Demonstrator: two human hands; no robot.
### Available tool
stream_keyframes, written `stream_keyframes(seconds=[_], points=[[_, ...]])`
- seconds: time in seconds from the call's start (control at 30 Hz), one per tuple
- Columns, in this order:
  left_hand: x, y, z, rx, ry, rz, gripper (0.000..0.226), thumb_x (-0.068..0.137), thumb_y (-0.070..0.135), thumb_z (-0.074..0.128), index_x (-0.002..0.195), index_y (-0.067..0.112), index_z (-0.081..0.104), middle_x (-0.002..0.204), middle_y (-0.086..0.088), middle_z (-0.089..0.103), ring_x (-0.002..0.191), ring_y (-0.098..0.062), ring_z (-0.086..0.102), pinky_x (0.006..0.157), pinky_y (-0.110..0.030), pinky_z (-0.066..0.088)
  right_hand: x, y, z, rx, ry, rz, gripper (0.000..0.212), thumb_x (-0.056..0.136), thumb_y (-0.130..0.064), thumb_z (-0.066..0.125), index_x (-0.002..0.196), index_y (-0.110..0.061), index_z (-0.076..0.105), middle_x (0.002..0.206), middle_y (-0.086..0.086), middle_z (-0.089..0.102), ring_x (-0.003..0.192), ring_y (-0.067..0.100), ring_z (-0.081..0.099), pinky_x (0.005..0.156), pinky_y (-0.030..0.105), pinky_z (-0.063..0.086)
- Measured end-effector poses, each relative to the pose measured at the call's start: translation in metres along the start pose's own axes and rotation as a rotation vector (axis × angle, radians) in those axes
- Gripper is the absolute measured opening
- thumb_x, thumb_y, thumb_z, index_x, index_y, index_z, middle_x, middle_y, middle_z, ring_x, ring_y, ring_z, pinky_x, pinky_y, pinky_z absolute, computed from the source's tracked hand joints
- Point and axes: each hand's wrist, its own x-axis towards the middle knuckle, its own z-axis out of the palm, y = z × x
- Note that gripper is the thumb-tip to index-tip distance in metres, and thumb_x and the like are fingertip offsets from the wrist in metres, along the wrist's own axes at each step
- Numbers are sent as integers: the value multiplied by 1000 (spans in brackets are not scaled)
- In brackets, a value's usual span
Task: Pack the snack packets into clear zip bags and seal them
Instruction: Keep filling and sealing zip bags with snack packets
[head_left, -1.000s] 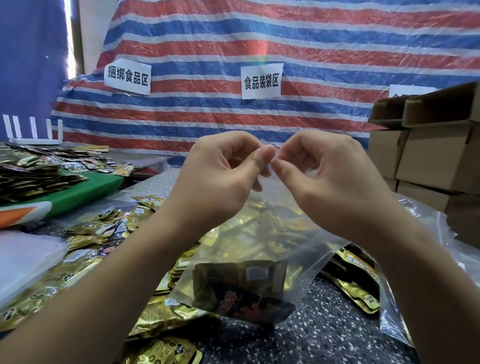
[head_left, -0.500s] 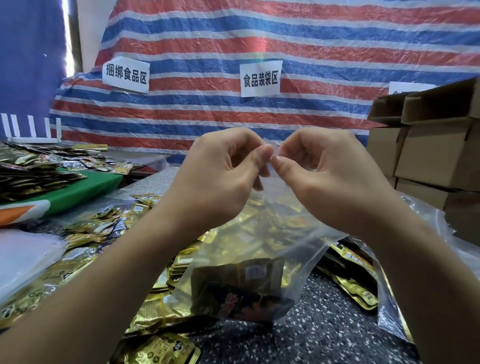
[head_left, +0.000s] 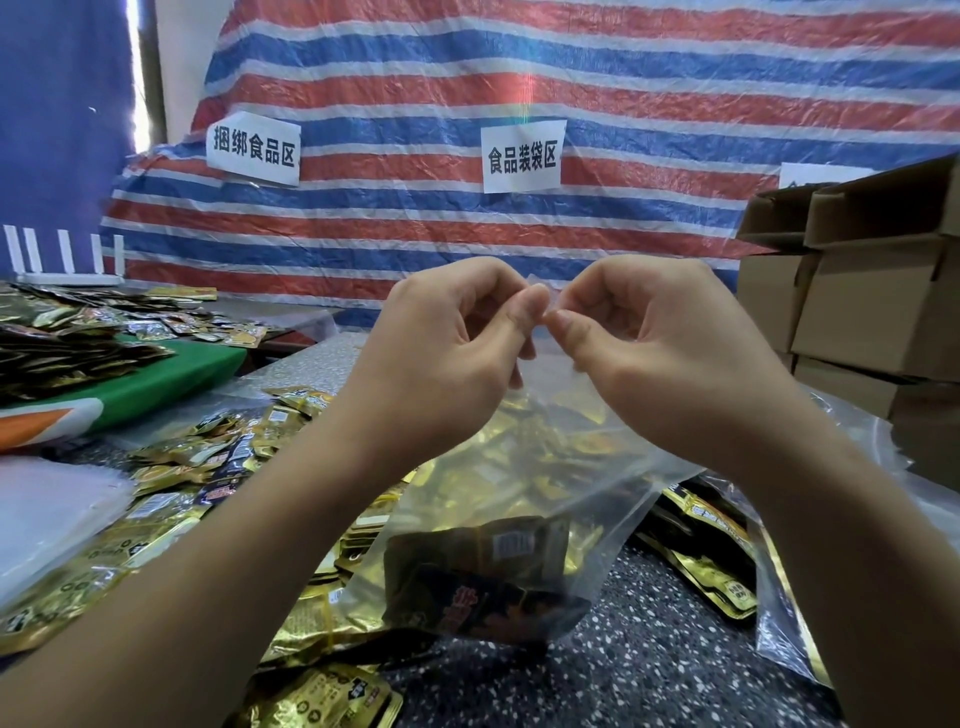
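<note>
A clear zip bag (head_left: 561, 467) hangs in the air in front of me, with dark and gold snack packets (head_left: 483, 577) at its bottom. My left hand (head_left: 447, 353) and my right hand (head_left: 644, 343) both pinch the bag's top edge between thumb and fingers, thumbs almost touching at the middle. The bag's lower end rests near the speckled table (head_left: 649, 660). Loose gold snack packets (head_left: 171, 488) lie spread over the table to the left and under the bag.
Stacked cardboard boxes (head_left: 872, 291) stand at the right. A green board (head_left: 156, 379) with more packets lies at far left. A pile of clear bags (head_left: 47, 514) sits at the left edge. Filled bags (head_left: 727, 561) lie at the right. A striped tarp hangs behind.
The hands and the bag have stayed almost where they were; the thumbs have closed slightly toward each other on the top edge.
</note>
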Motion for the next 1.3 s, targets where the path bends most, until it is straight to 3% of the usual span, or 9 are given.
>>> stream_keyframes(seconds=[0.23,0.4,0.53,0.73,0.83,0.93,1.13,1.3], points=[[-1,1,2,44,7,20,18,98,18,58,86,7,66,66,0,65,59,-16,64,59,-39,53,0,3,2,-25,13,-28,15,92,-25,69,77,-25,68,67,-7,66,65,9,64,62,29,53],[-3,1,4,82,49,52,19,98,17,58,84,7,66,65,-1,64,58,-19,62,57,-41,49,1,4,4,-16,48,-31,17,92,-26,70,75,-25,68,64,-8,66,62,10,63,57,26,51],[-2,0,4,-11,37,10,19,99,18,57,85,8,66,66,-1,66,57,-16,64,57,-40,53,1,4,4,3,55,-18,17,92,-25,70,75,-24,68,66,-4,67,63,13,64,61,37,55],[-1,0,3,-75,1,-27,16,97,19,60,88,7,67,71,-2,66,58,-15,66,53,-33,54,1,4,2,-4,29,-13,16,92,-28,69,77,-24,68,67,-3,67,64,15,64,62,40,55],[-1,0,3,-45,94,-8,16,96,15,62,85,7,69,69,-2,67,59,-16,64,55,-33,52,1,4,1,-18,9,2,15,93,-26,68,78,-26,67,67,-8,67,65,7,64,62,29,54],[0,1,5,-40,202,-5,19,96,15,63,79,8,69,66,-4,66,61,-24,62,59,-41,50,1,3,-3,-55,10,9,19,93,-27,67,75,-24,67,65,-12,66,57,0,57,52,13,41],[-1,1,3,-20,351,3,22,96,17,63,76,10,69,66,-1,66,61,-20,61,60,-39,49,2,5,-7,-98,20,35,23,94,-30,67,73,-21,66,58,-10,61,53,1,51,49,14,35],[2,-4,-3,-28,434,-22,25,96,19,62,76,7,69,67,-5,66,62,-24,60,59,-40,49,2,8,-10,-139,8,47,23,94,-32,66,73,-24,65,63,-9,63,62,5,57,57,24,43]])
